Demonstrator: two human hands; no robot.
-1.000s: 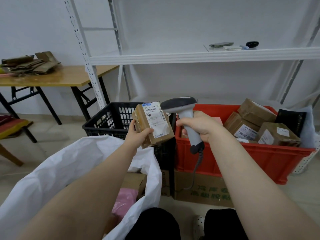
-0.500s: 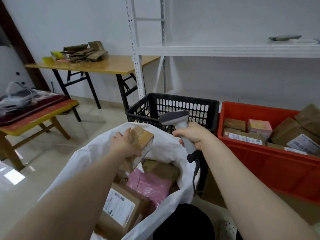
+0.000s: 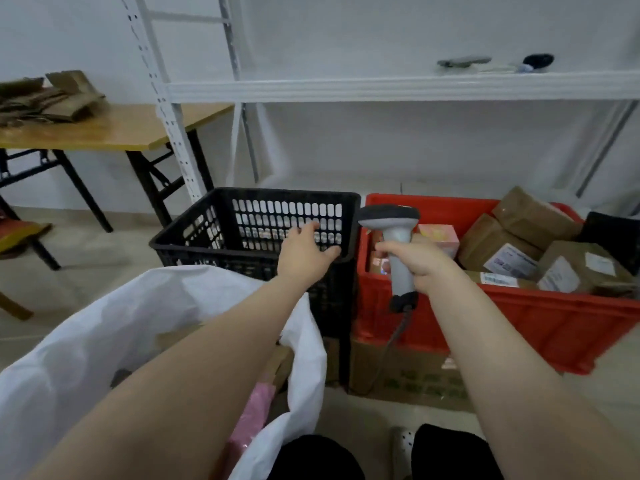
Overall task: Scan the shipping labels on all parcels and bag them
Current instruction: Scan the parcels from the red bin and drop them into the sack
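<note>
My right hand (image 3: 420, 261) grips the grey handle of a corded barcode scanner (image 3: 391, 223), held upright over the left end of the red crate (image 3: 519, 317). Several brown parcels (image 3: 502, 247) with white labels lie in that crate, plus a small pink box (image 3: 438, 233). My left hand (image 3: 304, 251) is empty, fingers spread, reaching over the front edge of the black basket (image 3: 256, 216). The white bag (image 3: 104, 327) gapes open at lower left; a pink parcel (image 3: 252, 414) shows inside it, mostly hidden by my left forearm.
A cardboard box (image 3: 408, 379) sits under the red crate. White metal shelving (image 3: 381, 88) stands behind the crates, with small items on its shelf. A wooden folding table (image 3: 104, 129) with flattened cardboard is at the left. My knees are at the bottom edge.
My left hand carried the brown parcel down into the white bag, let it go, and has swung back up over the black basket. The scanner stayed in my right hand.
</note>
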